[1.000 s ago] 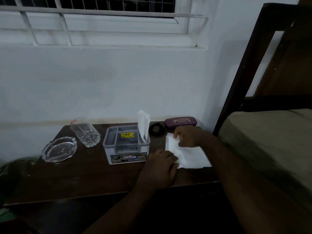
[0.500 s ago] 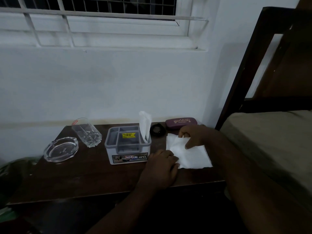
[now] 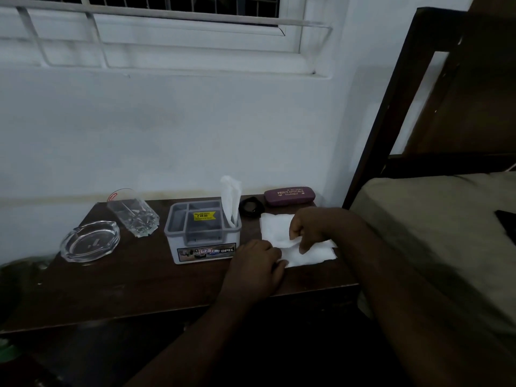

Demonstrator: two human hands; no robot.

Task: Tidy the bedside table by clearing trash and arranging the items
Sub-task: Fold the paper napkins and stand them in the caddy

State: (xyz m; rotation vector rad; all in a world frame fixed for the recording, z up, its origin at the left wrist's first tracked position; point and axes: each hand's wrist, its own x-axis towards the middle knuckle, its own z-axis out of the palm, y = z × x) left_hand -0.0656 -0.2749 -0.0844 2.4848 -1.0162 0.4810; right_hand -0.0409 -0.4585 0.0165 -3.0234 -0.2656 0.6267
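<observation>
- The right hand (image 3: 312, 229) is pinching a folded-over edge of the flat white paper napkin (image 3: 275, 229), thumb and fingers curled round the flap and lifting it a bit off the sheet.
- The left hand (image 3: 255, 270) is sitting on the napkin's near left corner, fingers curled down onto it, pinning it to the dark brown wooden bedside table (image 3: 134, 283).
- So the napkin is lying right between and under both hands, at the table's right end, just beside the grey plastic organiser box (image 3: 202, 236).
- That box is showing an "OPEL" label on its front and a yellow price sticker reading roughly "49.00" inside; a white tissue (image 3: 230, 201) is standing up in its right compartment.
- Behind the napkin, a maroon hard glasses case (image 3: 289, 195) is reading "PRINCE OPTICALS", with a small black ring-shaped object (image 3: 250, 206) beside it.
- Further left: a clear cut-glass tumbler (image 3: 133, 213) is tilting, red writing on its rim too small to read, and a clear glass ashtray (image 3: 90, 241) is sitting near the left edge.
</observation>
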